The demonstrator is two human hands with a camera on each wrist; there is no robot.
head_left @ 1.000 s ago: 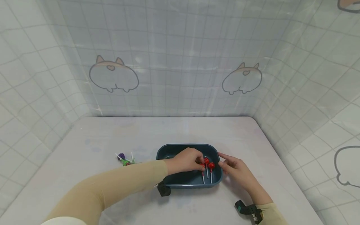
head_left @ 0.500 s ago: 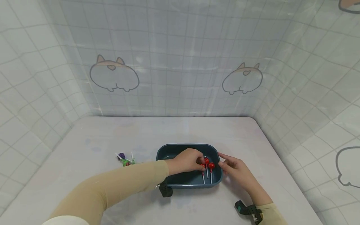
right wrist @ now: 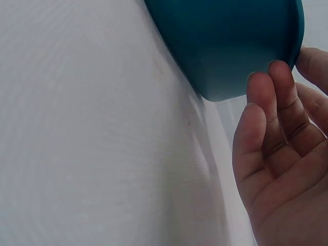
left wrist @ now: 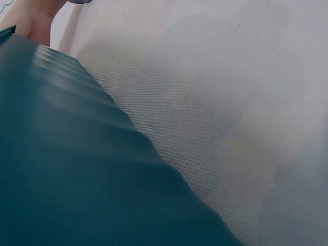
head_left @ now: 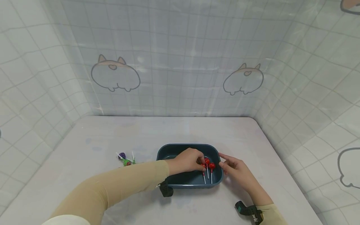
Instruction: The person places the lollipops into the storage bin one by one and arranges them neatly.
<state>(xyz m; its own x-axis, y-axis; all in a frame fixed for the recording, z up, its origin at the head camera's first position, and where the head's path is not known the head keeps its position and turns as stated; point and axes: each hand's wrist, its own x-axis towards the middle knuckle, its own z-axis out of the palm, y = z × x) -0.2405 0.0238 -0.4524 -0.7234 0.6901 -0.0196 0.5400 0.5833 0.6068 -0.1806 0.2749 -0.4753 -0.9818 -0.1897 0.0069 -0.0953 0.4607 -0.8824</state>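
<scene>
My left hand (head_left: 187, 160) reaches into a dark teal plastic box (head_left: 185, 186) and pinches a red lollipop (head_left: 204, 178), its white stick pointing toward me. Beside it inside the box lie two more red lollipops, one in the middle (head_left: 207, 161) and one by the right wall (head_left: 212, 166). At the box's right end my right hand (head_left: 237, 172) holds the rim, with fingertips (right wrist: 264, 87) against the outer wall in the right wrist view. In the left wrist view the box wall (left wrist: 92, 154) hides the left hand; my right hand (left wrist: 36, 20) shows in the corner.
To the left on the white table (head_left: 146, 131) lies a small group of lollipops, with a purple one (head_left: 122, 155) and a green one (head_left: 126, 162), partly behind the left sleeve (head_left: 126, 179). Patterned curtains (head_left: 180, 68) surround the table at the back and sides.
Almost nothing differs: both hands keep their places at the box, and the lollipops in it lie as before. The head view has shifted very slightly.
</scene>
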